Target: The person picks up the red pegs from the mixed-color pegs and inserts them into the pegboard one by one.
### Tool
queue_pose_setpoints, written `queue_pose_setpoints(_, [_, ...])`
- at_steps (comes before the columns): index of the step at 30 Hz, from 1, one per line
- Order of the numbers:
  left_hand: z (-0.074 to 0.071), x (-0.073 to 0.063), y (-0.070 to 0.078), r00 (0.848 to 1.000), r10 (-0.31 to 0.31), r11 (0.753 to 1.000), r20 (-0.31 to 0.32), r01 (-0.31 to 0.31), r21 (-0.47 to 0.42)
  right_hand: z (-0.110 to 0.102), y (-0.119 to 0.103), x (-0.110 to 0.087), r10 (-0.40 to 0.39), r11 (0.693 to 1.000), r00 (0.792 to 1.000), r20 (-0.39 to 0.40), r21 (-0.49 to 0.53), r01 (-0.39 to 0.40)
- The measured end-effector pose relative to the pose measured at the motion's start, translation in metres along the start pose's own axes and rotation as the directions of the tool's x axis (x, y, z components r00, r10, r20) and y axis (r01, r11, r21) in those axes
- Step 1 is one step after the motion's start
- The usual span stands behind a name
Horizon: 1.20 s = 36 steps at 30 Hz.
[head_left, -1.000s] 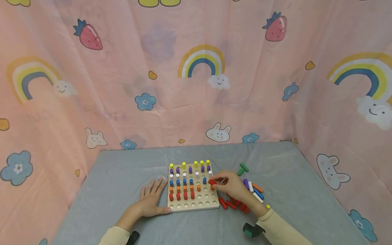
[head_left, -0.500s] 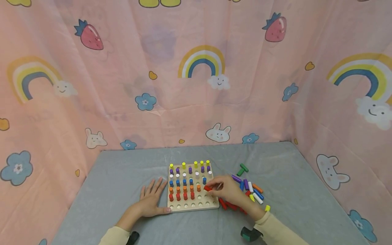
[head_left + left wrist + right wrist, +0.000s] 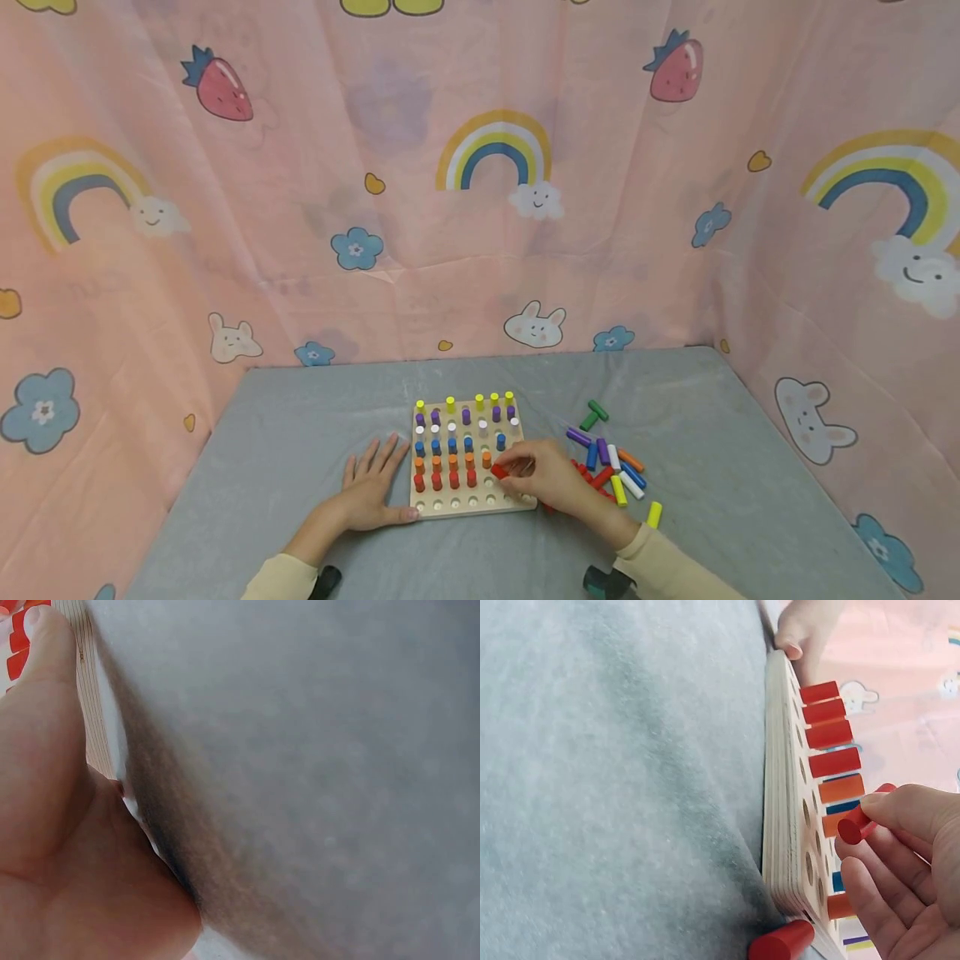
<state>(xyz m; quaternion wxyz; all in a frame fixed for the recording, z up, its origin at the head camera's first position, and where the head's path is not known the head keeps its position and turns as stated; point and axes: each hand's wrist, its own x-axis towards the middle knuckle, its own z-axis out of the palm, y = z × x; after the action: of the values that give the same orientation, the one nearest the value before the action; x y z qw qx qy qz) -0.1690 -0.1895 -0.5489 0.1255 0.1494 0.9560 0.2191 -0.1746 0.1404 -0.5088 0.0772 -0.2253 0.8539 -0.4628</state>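
Over the pegboard (image 3: 464, 497), right hand (image 3: 551, 477) pinches red peg (image 3: 498, 472). Left hand (image 3: 367, 497) spread open-fingered, thumb at board's near-left corner.

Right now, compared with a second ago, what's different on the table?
The right hand has moved left and closer to the person over the board, still pinching the red peg, and uncovered some loose pegs. Nothing was let go. The left hand stays at the board's left edge; the standing pegs look unchanged.
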Motion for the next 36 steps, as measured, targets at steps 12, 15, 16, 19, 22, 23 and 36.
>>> queue_pose_setpoints(12, [0.0, 0.001, -0.001, 1.0, 0.003, 1.0, -0.006, -0.003, 0.003, 0.011, -0.002, 0.003, -0.02, 0.998, 0.998, -0.059, 0.057, 0.024])
queue_pose_setpoints(15, [-0.002, -0.001, 0.001, 1.0, 0.008, 1.0, -0.003, -0.008, 0.002, 0.014, -0.002, 0.004, -0.01, 0.995, 0.997, -0.082, 0.095, 0.018])
queue_pose_setpoints(16, [-0.004, -0.002, 0.002, 1.0, 0.01, 1.0, 0.0, -0.01, 0.0, 0.015, -0.002, 0.005, -0.011, 0.995, 0.996, -0.089, 0.102, 0.02])
queue_pose_setpoints(19, [-0.009, -0.005, 0.006, 1.0, 0.025, 1.0, 0.014, -0.025, -0.017, 0.019, -0.001, 0.006, -0.009, 0.991, 0.994, -0.111, 0.133, 0.024])
queue_pose_setpoints(22, [-0.013, -0.006, 0.01, 0.999, 0.028, 0.999, 0.028, -0.027, -0.023, 0.022, -0.002, 0.006, -0.008, 0.988, 0.991, -0.134, 0.152, 0.029])
queue_pose_setpoints(23, [-0.015, -0.006, 0.012, 0.999, 0.025, 0.999, 0.032, -0.024, -0.022, 0.023, -0.002, 0.006, -0.002, 0.986, 0.99, -0.14, 0.163, 0.026])
queue_pose_setpoints(36, [-0.013, -0.006, 0.01, 0.999, 0.009, 1.0, 0.054, -0.007, -0.028, 0.034, 0.003, 0.006, 0.047, 0.978, 0.983, -0.177, 0.209, -0.009])
